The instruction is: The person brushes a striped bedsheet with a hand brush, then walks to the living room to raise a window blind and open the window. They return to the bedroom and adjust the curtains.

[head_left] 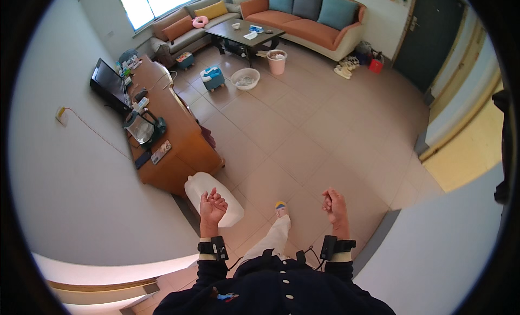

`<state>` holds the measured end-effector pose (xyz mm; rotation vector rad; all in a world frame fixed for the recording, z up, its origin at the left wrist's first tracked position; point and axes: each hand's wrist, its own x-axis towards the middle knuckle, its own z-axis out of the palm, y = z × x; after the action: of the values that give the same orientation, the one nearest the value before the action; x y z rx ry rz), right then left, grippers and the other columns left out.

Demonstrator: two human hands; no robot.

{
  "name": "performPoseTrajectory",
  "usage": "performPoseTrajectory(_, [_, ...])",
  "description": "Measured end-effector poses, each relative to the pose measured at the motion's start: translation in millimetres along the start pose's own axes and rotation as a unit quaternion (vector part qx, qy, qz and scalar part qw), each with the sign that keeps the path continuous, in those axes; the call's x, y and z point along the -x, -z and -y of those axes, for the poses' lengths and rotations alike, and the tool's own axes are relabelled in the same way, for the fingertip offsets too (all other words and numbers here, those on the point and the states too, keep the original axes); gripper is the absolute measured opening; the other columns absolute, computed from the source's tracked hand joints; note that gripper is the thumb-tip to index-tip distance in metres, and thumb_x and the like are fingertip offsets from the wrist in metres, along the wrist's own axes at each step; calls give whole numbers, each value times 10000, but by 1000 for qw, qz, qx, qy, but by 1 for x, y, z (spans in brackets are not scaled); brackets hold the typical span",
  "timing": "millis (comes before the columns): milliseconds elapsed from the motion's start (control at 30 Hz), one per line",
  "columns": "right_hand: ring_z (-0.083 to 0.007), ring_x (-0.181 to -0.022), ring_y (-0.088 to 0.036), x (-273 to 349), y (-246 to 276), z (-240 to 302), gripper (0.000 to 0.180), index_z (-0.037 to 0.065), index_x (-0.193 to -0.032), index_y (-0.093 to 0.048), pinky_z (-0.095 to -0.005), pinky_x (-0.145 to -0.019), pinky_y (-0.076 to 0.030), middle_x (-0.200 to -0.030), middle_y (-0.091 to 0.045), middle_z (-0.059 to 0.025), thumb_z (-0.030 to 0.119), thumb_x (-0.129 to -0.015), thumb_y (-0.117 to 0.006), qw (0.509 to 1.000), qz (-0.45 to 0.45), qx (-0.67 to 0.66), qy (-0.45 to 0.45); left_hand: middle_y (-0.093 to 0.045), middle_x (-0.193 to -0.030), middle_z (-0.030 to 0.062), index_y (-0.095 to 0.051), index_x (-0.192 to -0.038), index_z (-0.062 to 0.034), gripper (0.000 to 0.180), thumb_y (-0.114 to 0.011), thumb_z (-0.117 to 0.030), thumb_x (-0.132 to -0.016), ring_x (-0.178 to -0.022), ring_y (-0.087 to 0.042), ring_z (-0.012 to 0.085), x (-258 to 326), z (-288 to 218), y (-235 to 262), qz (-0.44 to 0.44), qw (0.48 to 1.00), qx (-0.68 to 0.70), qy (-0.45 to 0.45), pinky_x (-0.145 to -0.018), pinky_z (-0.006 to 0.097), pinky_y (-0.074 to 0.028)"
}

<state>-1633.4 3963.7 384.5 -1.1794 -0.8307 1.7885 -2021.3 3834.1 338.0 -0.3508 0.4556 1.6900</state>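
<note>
My left hand (213, 207) is raised in front of me with the palm partly showing and the fingers loosely bent and a little apart. It holds nothing and overlaps a large whitish plastic jug (226, 203) on the floor beyond; no contact is visible. Out to the right, my right hand (335, 204) hangs in the air over the tiles, its fingers curled in with nothing seen in them. Black devices are strapped round both wrists. Between the hands, one of my feet (281, 210) shows in a light shoe or sock with a coloured toe.
A wooden desk (170, 132) along the left wall bears a glass kettle (141, 129), a monitor (110, 87) and phones. Farther off are a basin (245, 79), a pink bucket (277, 62), a low table (245, 29) and sofas. A wall corner (398, 233) juts out at right.
</note>
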Motion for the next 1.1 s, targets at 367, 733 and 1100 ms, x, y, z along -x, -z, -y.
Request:
performPoseTrajectory(367, [-60, -414, -333, -275, -25, 136, 293, 54, -789, -531, -238, -427, -340, -494, -349, 47, 278, -950, -431, 1000, -20, 1, -13, -533, -627, 3, -601, -882, -92, 304, -415, -330, -924, -522, -445, 122, -272, 3, -182, 28, 999, -37, 17, -525, 258, -376])
performPoseTrajectory(733, [-63, -411, -315, -575, -89, 233, 294, 59, -772, -522, -238, -434, -333, -488, -336, 48, 264, -956, -417, 997, 62, 14, -40, -512, -626, -27, -588, -879, -114, 157, -481, -228, -898, -509, -427, 96, -495, -41, -308, -46, 996, -56, -59, -504, 243, -364])
performPoseTrajectory(1100, [-63, -436, -330, -814, -283, 269, 281, 65, -778, -510, -226, -451, -341, -515, -357, 48, 271, -950, -426, 964, 232, 83, -97, -347, -503, -38, -438, -621, -130, 310, -507, -238, -904, -437, -291, 70, -598, -155, -366, -73, 975, 43, -206, -432, 203, -281])
